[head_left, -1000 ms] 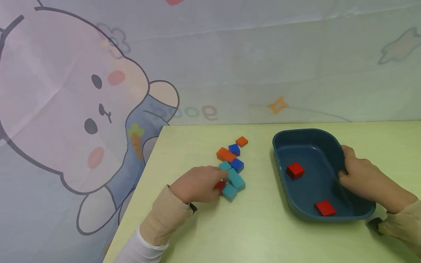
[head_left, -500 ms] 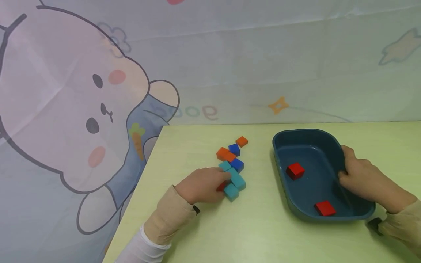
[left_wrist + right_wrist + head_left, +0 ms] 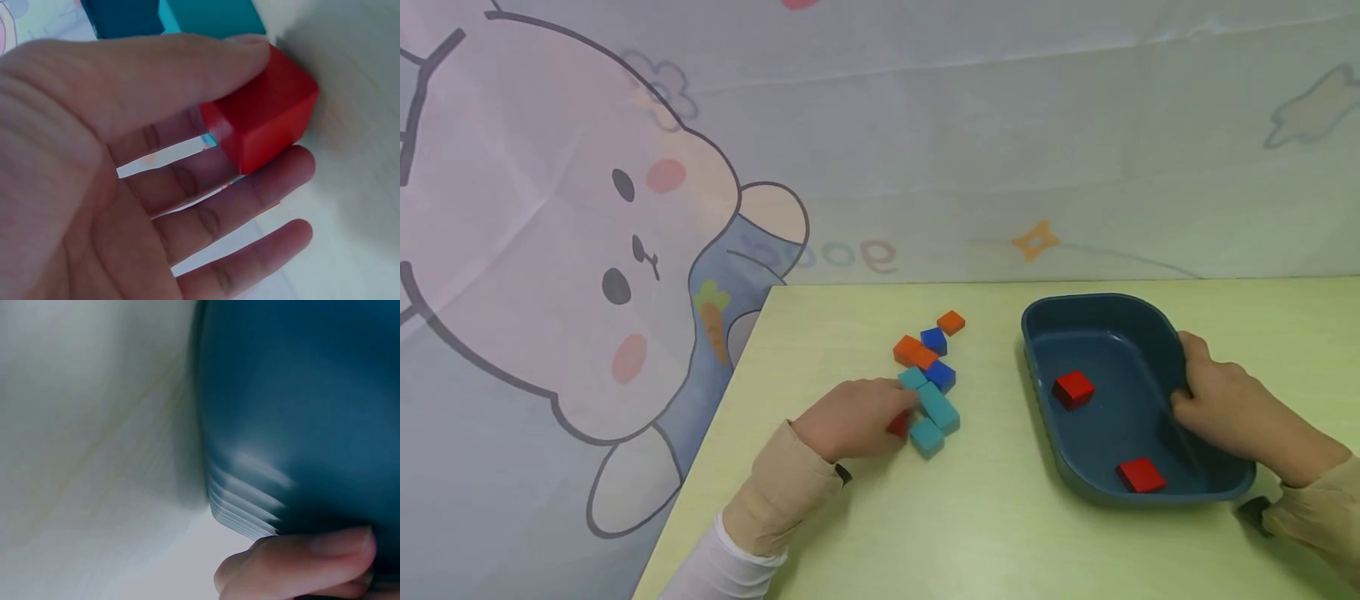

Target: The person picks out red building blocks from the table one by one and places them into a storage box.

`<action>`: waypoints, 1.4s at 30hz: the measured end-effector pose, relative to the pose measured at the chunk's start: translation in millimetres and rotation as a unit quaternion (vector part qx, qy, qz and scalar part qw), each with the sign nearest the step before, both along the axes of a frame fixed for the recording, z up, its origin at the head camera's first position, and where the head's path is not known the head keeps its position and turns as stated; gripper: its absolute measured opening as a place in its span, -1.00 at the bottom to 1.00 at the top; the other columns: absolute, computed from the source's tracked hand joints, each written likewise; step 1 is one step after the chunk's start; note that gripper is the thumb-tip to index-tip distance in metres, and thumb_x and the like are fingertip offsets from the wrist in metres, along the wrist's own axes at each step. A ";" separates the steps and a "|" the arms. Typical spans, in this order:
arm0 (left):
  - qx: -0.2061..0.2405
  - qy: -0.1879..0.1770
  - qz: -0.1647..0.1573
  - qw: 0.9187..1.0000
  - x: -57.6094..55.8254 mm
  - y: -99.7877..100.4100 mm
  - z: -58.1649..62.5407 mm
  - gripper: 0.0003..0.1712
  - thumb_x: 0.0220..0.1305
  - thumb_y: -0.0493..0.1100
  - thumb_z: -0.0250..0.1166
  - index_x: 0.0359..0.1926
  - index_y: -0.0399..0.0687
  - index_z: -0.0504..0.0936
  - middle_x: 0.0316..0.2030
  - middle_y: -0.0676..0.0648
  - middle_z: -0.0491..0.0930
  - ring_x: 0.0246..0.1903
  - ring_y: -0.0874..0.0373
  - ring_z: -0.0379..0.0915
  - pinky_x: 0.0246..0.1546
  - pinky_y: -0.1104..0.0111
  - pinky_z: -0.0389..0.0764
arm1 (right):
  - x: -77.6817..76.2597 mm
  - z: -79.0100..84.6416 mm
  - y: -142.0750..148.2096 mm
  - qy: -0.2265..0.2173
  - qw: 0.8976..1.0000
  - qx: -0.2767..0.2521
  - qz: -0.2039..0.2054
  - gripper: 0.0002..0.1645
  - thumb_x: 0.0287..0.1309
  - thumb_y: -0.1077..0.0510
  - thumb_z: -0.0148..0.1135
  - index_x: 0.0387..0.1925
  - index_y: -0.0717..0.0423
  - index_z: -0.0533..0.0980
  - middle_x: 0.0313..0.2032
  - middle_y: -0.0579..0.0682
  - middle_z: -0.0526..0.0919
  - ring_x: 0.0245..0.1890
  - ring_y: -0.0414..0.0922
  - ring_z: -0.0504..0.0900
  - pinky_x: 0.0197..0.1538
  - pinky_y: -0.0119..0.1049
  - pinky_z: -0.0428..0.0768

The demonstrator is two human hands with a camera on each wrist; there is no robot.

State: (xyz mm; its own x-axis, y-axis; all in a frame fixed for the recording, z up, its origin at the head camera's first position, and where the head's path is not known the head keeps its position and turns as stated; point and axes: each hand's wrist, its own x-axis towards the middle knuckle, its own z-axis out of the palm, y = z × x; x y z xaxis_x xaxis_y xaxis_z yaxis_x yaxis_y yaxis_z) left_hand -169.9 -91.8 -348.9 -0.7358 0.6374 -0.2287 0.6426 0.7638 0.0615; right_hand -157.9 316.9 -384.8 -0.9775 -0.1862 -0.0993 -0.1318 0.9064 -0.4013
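My left hand (image 3: 852, 419) pinches a red block (image 3: 269, 112) between thumb and fingers, close over the table at the near left end of a row of blocks. In the head view most of that block is hidden behind the hand. Just right of it lie a small teal block (image 3: 927, 438), a long teal block (image 3: 940, 410) and another teal one (image 3: 912, 377). My right hand (image 3: 1232, 408) grips the right wall of a dark blue bin (image 3: 1101, 346), thumb inside. Two red blocks, one thicker (image 3: 1073, 390) and one flatter (image 3: 1141, 475), lie in the bin.
Behind the teal blocks the row goes on with blue blocks (image 3: 941, 377) and orange blocks (image 3: 907, 350), ending in a flat orange piece (image 3: 951, 322). A printed cloth (image 3: 925, 150) hangs along the back and left edges of the pale table (image 3: 985, 533).
My left hand shifts slightly right, then back left with the red block, leaving a small gap to the near teal block, which has slid slightly right. The right hand and bin stay put.
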 end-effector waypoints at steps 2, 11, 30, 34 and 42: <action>0.002 0.006 0.000 1.000 0.8 -2.1 2.2 -0.86 0.18 -0.17 0.34 -0.21 0.08 0.62 -0.36 0.08 0.57 -0.37 0.21 0.46 -0.40 0.43 0.50 | -0.5 0.5 -1.3 -0.001 1.000 -0.001 0.001 -0.07 0.13 0.28 -0.02 0.34 0.63 -0.25 -0.64 0.18 0.50 -0.64 -0.01 0.46 -0.58 -0.21 0.39; 0.021 0.041 -0.008 0.999 5.0 -4.5 23.0 -0.88 0.21 -0.19 0.34 -0.22 0.05 0.60 -0.41 0.05 0.51 -0.43 0.21 0.42 -0.51 0.46 0.41 | -3.0 4.8 0.0 -0.010 1.000 0.010 -0.005 -0.05 0.13 0.27 -0.02 0.34 0.66 -0.28 -0.64 0.24 0.52 -0.64 0.01 0.47 -0.57 -0.17 0.42; 0.069 0.086 -0.053 0.992 10.9 37.0 62.9 -0.91 0.23 -0.15 0.27 -0.25 0.08 0.53 -0.38 0.12 0.49 -0.43 0.28 0.39 -0.52 0.50 0.41 | -3.2 3.8 -0.8 -0.008 1.000 0.020 -0.018 -0.03 0.10 0.28 -0.05 0.33 0.70 -0.32 -0.66 0.33 0.50 -0.68 0.04 0.47 -0.60 -0.12 0.42; 0.067 0.098 -0.064 0.991 14.4 49.9 72.4 -0.91 0.23 -0.17 0.23 -0.23 0.09 0.54 -0.40 0.13 0.49 -0.44 0.31 0.39 -0.53 0.51 0.41 | -2.7 2.8 -2.2 -0.014 1.000 0.018 -0.018 -0.03 0.10 0.28 -0.05 0.33 0.69 -0.32 -0.64 0.35 0.51 -0.67 0.05 0.48 -0.60 -0.12 0.43; 0.083 0.071 -0.102 0.989 17.9 85.2 84.6 -0.85 0.31 -0.05 0.25 -0.15 0.07 0.53 -0.35 0.12 0.50 -0.41 0.34 0.40 -0.49 0.59 0.36 | -4.9 -0.2 -2.5 -0.013 0.999 0.021 -0.021 -0.02 0.09 0.28 -0.05 0.32 0.70 -0.32 -0.60 0.44 0.52 -0.66 0.08 0.51 -0.59 -0.09 0.44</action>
State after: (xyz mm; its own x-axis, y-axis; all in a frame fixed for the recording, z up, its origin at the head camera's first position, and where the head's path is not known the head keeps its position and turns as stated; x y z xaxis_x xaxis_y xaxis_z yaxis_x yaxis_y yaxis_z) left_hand -152.0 -6.6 -264.3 -0.6059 0.7955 -0.0123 0.7928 0.6050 0.0736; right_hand -162.9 314.4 -385.0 -0.9814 -0.1408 -0.1308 -0.0842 0.9268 -0.3660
